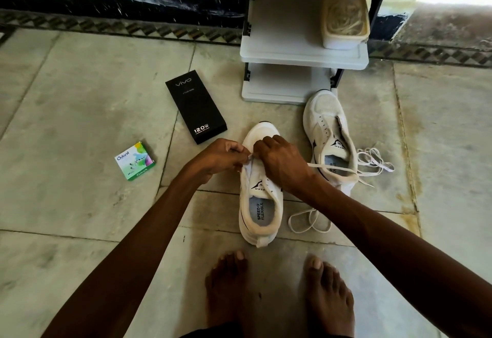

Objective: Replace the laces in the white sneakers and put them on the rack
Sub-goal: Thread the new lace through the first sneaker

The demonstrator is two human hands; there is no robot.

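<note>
Bottom of the frame: two bare feet (330,297) on the stone floor (80,204). Just above them, about dead centre, sits the near sneaker (262,204), heel toward the feet, toe pointing up the frame.

Both hands are over its eyelet area. The left hand (221,158) has its fingers curled and pinches a white lace end right at the shoe's edge. The right hand (282,163) is curled over the tongue and grips the lace (332,168), which runs out to the right across the other shoe. A loose lace (308,220) lies looped on the floor right of the near sneaker.

The second sneaker (330,135) is up and to the right, unlaced, toe touching the rack's base, with a lace tangle (375,162) beside it.

Left of centre there's a small green box (135,161), and further up a black phone box (195,106).

Top centre is the white rack (303,52), no shoes on it, just a plastic tub (344,22) on the middle shelf.
</note>
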